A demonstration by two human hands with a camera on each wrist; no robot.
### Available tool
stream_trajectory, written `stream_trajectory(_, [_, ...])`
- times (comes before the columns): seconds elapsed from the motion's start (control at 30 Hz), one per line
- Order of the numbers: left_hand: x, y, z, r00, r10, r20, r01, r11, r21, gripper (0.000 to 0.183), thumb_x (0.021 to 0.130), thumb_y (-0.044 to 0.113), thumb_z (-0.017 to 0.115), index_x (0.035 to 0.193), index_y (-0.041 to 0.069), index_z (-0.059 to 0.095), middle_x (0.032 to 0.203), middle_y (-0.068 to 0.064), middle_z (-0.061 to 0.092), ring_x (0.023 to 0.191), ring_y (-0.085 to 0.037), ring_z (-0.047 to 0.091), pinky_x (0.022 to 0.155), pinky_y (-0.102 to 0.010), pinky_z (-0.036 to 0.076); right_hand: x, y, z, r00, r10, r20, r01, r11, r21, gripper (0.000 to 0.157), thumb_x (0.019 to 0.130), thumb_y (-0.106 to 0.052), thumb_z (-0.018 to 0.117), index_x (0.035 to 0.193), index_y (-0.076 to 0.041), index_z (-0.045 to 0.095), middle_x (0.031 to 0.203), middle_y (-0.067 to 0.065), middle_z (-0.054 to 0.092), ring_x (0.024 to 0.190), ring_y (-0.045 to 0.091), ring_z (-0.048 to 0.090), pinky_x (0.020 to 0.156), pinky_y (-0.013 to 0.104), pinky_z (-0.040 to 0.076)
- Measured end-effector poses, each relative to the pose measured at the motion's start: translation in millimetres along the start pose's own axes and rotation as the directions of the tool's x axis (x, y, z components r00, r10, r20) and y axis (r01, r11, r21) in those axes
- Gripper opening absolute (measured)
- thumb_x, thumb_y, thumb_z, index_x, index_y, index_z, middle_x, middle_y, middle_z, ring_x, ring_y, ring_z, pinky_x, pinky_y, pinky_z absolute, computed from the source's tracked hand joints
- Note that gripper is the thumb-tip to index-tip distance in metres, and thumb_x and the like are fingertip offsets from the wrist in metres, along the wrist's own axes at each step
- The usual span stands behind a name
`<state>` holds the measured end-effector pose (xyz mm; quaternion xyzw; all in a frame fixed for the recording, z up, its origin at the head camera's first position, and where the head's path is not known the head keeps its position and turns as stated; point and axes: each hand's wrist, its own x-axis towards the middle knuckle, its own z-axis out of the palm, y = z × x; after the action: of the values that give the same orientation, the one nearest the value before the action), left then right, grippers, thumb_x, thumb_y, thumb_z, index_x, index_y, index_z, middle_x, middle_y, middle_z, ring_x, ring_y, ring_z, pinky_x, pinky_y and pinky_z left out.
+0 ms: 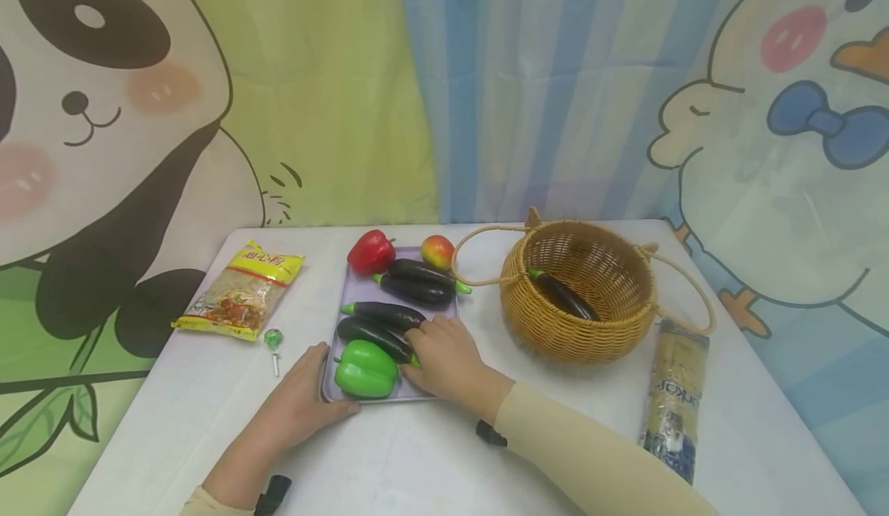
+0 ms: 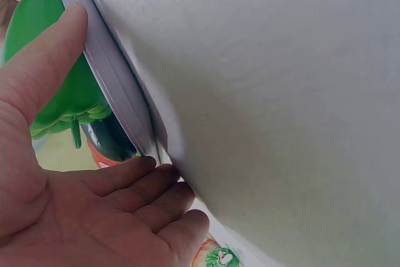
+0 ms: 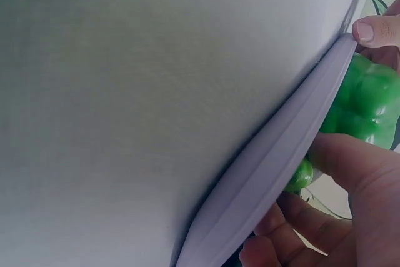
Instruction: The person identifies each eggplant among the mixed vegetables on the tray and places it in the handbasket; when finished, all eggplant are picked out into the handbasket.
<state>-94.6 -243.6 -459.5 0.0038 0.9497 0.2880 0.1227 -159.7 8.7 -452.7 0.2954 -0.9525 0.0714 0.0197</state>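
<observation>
A lilac tray holds a green bell pepper at its front left corner. My left hand lies against that corner, fingers along the side and thumb at the front rim. My right hand reaches over the tray's right side and grips the stem end of the front eggplant; its green cap shows between thumb and fingers in the right wrist view. Just behind it lies another eggplant. Farther back in the tray are two more eggplants, a red bell pepper and a red-yellow fruit.
Right of the tray stands a wicker basket, its handles folded outward and an eggplant inside. A long clear-and-blue packet lies at the right. On the left are a yellow food bag and a green lollipop.
</observation>
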Motion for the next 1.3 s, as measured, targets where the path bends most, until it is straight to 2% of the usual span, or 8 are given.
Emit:
stream_trajectory(0.23, [0.8,-1.0,0.8,1.000,0.007,-0.009,-0.007,1.000,0.000,0.122,0.074,0.046,0.092,0.161,-0.006,0.025,0.162,-0.032,0.038,0.149,-0.052,0.039,0.122,-0.067,0.037,0.7,-0.1,-0.8,1.000,0.004,0.015,-0.003,1.000,-0.009,0.033,0.090,-0.042,0.077,0.108,-0.015,0.075,0.088,-0.005,0.069,0.081,0.016,0.054,0.076,0.030,0.046])
stream_trajectory(0.63, [1.5,-0.1,1.1,1.000,-0.007,0.000,0.007,1.000,0.019,0.126,0.074,0.049,0.091,0.161,-0.009,0.022,0.164,-0.035,0.032,0.150,-0.055,0.035,0.123,-0.067,0.034,-4.8,7.6,-2.2,0.999,0.037,0.009,-0.037,0.999,0.039,0.028,0.089,-0.036,0.076,0.105,-0.014,0.074,0.084,-0.005,0.066,0.079,0.015,0.055,0.071,0.031,0.046])
stream_trajectory(0.8, [1.4,0.7,0.2,1.000,-0.015,0.009,0.015,1.000,0.021,0.127,0.074,0.051,0.091,0.161,-0.008,0.022,0.164,-0.035,0.031,0.150,-0.055,0.034,0.122,-0.068,0.034,-8.8,13.6,-4.1,0.999,0.041,-0.015,-0.040,0.998,0.044,0.027,0.088,-0.034,0.075,0.105,-0.014,0.074,0.082,-0.005,0.065,0.078,0.015,0.058,0.072,0.032,0.048])
stream_trajectory(0.97, [0.8,0.0,0.1,1.000,-0.008,0.006,0.008,1.000,0.023,0.125,0.074,0.050,0.091,0.161,-0.009,0.022,0.163,-0.035,0.032,0.150,-0.055,0.034,0.122,-0.068,0.034,-13.1,20.9,-8.4,0.997,0.074,-0.019,-0.072,0.994,0.077,0.027,0.086,-0.032,0.077,0.106,-0.015,0.074,0.083,-0.006,0.066,0.079,0.015,0.059,0.079,0.035,0.052])
stream_trajectory(1.3, [2.3,0.3,0.2,1.000,-0.019,0.013,0.018,0.999,0.029,0.126,0.073,0.050,0.092,0.161,-0.009,0.022,0.163,-0.036,0.033,0.150,-0.055,0.035,0.122,-0.068,0.035,-22.8,28.1,-29.1,0.995,0.095,-0.011,-0.094,0.992,0.089,0.030,0.086,-0.035,0.076,0.110,-0.017,0.075,0.086,-0.006,0.068,0.082,0.016,0.059,0.080,0.035,0.050])
